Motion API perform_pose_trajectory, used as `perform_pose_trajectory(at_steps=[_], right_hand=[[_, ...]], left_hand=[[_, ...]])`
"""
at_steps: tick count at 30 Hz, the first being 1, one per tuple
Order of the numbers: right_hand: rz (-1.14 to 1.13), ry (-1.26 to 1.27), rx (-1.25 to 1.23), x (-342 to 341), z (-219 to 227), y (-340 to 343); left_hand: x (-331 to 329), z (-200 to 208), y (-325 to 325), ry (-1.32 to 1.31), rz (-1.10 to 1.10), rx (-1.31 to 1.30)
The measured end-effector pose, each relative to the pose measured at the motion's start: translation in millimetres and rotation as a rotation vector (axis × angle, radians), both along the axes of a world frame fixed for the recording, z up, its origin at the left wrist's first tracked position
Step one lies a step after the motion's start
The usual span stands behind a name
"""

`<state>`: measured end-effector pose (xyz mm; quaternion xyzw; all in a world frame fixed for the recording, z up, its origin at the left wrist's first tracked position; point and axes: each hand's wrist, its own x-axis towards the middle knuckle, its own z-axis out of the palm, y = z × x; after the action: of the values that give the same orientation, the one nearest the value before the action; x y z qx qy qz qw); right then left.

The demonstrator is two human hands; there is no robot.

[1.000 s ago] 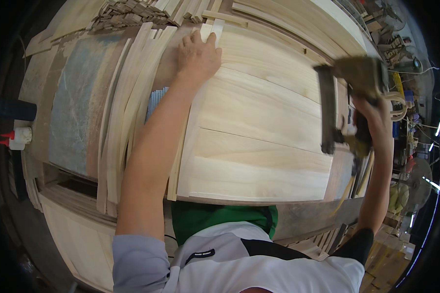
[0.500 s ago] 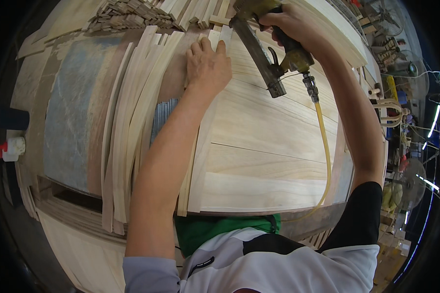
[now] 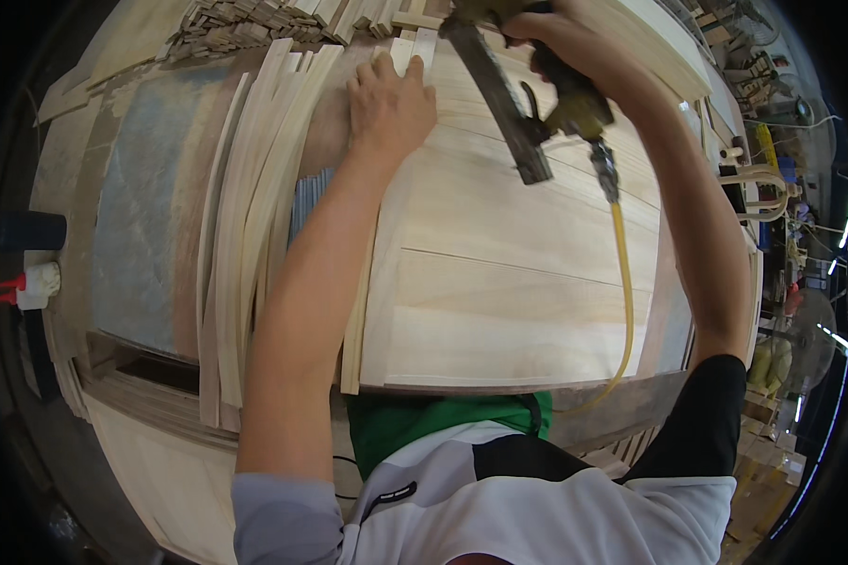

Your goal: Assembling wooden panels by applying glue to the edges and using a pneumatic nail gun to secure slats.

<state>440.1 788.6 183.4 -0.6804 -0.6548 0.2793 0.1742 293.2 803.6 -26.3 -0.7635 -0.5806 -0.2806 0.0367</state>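
My left hand (image 3: pixel 393 108) is at the far left of a pale wooden panel (image 3: pixel 509 292), its fingers bent over a long, flat wooden strip (image 3: pixel 383 292) that lies along the panel's left edge. In my right hand (image 3: pixel 575 47) is a nail gun (image 3: pixel 511 104), gripped by its handle above the far part of the panel. Its long magazine slants across the view, and its top is cut off by the picture's edge. From the fitting at its handle a yellow air hose (image 3: pixel 628 311) runs down over the panel's near right corner.
Left of my forearm lie several long wooden strips (image 3: pixel 264 188) and a stack of grey staples (image 3: pixel 309 200). Short wood pieces (image 3: pixel 240 33) are piled at the far left. A white glue bottle with a red tip (image 3: pixel 40 285) is at the left edge. More boards (image 3: pixel 655 42) lie far right.
The whole view has shifted a little. Relative to the panel, the nail gun has moved slightly nearer and to the right. My left hand stays at the strip's far end.
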Motion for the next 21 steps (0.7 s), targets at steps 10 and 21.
perform_pose_trajectory(at_steps=[10, 21], right_hand=[[-0.119, 0.083, -0.014, 74, 8, -180], [-0.185, 0.088, -0.100, 105, -4, -310]], left_hand=[[-25, -12, -7, -0.028, -0.029, 0.073], [-128, 65, -209, 0.097, -0.712, -0.479]])
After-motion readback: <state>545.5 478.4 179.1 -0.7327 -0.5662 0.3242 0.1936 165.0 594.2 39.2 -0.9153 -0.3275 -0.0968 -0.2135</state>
